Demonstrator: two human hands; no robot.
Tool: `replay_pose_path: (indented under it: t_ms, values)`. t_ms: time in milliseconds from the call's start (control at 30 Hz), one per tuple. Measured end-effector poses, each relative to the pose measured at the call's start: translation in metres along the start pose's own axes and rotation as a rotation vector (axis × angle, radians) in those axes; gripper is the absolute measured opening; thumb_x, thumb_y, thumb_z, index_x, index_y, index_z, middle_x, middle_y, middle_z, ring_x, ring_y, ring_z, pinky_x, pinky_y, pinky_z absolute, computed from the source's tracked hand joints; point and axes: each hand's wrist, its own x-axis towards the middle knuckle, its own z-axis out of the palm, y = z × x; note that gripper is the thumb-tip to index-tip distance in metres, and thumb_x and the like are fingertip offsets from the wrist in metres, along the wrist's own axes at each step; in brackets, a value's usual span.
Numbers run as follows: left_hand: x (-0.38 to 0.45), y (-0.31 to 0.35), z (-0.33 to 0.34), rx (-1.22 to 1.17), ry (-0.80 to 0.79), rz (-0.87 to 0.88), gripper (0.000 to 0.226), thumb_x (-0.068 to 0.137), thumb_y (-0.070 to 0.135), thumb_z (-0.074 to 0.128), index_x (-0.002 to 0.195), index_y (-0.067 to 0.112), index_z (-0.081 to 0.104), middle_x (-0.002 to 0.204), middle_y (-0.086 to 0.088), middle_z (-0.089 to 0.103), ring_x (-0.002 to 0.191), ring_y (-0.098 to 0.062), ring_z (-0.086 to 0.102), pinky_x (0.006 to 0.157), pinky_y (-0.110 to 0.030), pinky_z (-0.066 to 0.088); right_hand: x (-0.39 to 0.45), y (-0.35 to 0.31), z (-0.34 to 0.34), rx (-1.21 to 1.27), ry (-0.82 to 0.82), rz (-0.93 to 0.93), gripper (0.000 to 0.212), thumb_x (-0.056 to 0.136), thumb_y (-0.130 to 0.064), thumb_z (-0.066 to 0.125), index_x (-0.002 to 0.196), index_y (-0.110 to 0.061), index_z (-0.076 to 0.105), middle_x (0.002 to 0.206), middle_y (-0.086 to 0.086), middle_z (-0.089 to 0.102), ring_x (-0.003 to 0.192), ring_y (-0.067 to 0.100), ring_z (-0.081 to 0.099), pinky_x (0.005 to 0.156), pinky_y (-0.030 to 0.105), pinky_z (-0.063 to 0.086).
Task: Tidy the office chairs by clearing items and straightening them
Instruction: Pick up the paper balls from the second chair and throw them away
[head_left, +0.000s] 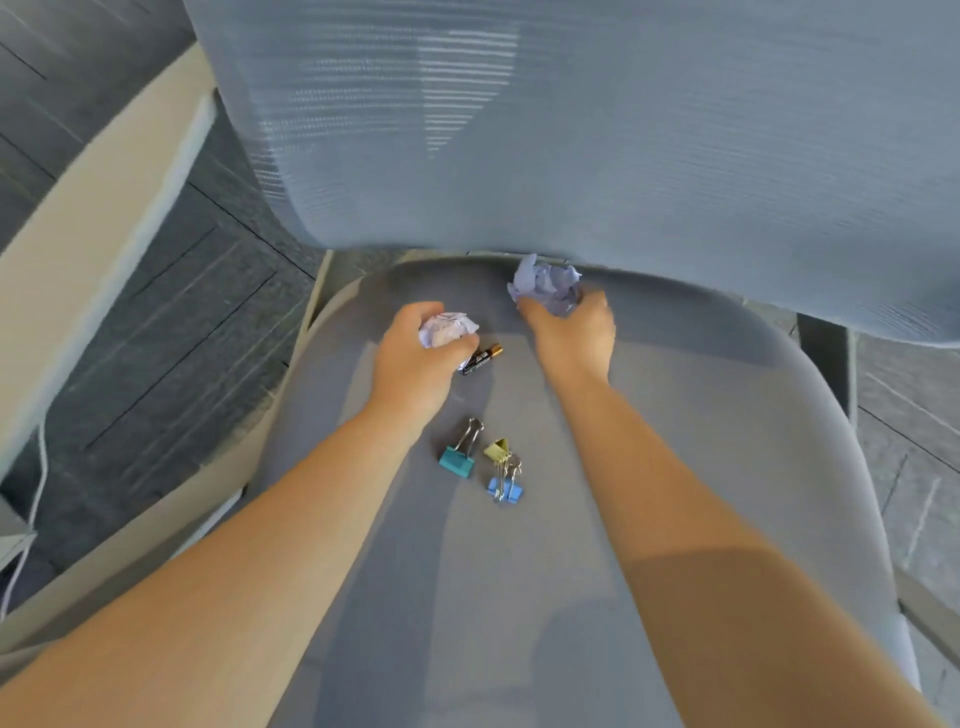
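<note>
I look down on a grey office chair seat (675, 441) with its mesh backrest (597, 130) rising behind. My left hand (415, 364) is closed around a small crumpled paper ball (447, 330). My right hand (574, 338) grips a larger crumpled paper ball (545, 283) at the back of the seat. A black and gold battery (482, 358) lies beside my left fingers. In the seat's middle lie a teal binder clip (458, 457), a yellow binder clip (497, 449) and a blue binder clip (506, 488).
A beige armrest (93, 218) runs along the left of the chair, over dark carpet tiles (171, 338). A white cable (31, 519) hangs at the far left. A second armrest's edge (826, 353) shows at the right.
</note>
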Motion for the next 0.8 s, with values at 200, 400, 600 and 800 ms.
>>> replay_pose_path:
  t_ms: [200,400,600,800]
  values:
    - [0.004,-0.01,0.0,-0.007,0.026,0.023,0.043,0.079,0.007,0.063,0.119,0.006,0.049,0.103,0.0,0.051,0.091,-0.014,0.05,0.053,-0.001,0.039,0.013,0.001,0.014,-0.112,0.049,0.002,0.059,0.076,-0.032,0.068,0.122,0.0,0.048,0.127,0.017,0.05,0.12,0.032,0.042,0.098,0.036,0.036]
    - [-0.023,0.006,-0.007,-0.033,0.027,0.037,0.044,0.077,0.006,0.064,0.119,0.007,0.05,0.104,0.0,0.051,0.095,-0.014,0.049,0.071,-0.011,0.039,-0.025,0.0,-0.014,0.009,0.021,-0.004,0.045,0.072,-0.023,0.068,0.109,-0.001,0.053,0.109,0.011,0.054,0.1,0.026,0.053,0.081,0.025,0.048]
    - [-0.072,0.043,-0.03,-0.069,-0.002,0.069,0.044,0.078,0.008,0.065,0.119,0.01,0.051,0.102,0.003,0.053,0.09,-0.012,0.051,0.068,-0.008,0.04,-0.081,-0.03,-0.063,0.149,-0.065,-0.013,0.041,0.077,-0.02,0.067,0.112,-0.01,0.049,0.077,-0.019,0.045,0.068,-0.006,0.046,0.051,-0.006,0.035]
    - [-0.131,0.098,-0.072,-0.109,-0.042,0.138,0.044,0.078,0.008,0.064,0.119,0.01,0.05,0.091,0.011,0.05,0.076,0.003,0.05,0.056,0.003,0.038,-0.144,-0.085,-0.108,0.152,-0.073,-0.104,0.032,0.077,-0.02,0.068,0.103,-0.013,0.051,0.074,-0.017,0.047,0.066,-0.003,0.046,0.049,-0.004,0.034]
